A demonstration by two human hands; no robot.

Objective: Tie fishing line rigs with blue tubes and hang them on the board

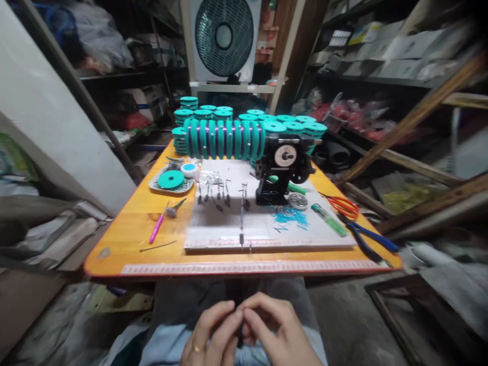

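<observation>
Through the head camera I'm seeing a dark sliver [240, 336] showing between the hands, low over the lap. It's looking narrow and nearly black, and fingers are hiding most of it, so I cannot tell what it is. The left hand [213, 335], wearing a gold ring [196, 348], and the right hand [277, 325] are meeting at the fingertips in a pinch; I cannot tell whether either is grasping the sliver.

Both hands are resting on my side of the bench [125, 239], apart from its front edge. A printed measuring strip [251, 267] is running along that edge, with a band of orange surface lying between it and the white board [221, 229]. Blue-handled pliers [371, 236] are reaching toward the right front corner.

On the board, small dark pieces [219, 195] are lying near a black stand [272, 195], which is carrying a row of teal spools [224, 140]. A pink tool [156, 229] is lying to the left. Behind, a fan [224, 36] is standing between loaded shelves [373, 76].
</observation>
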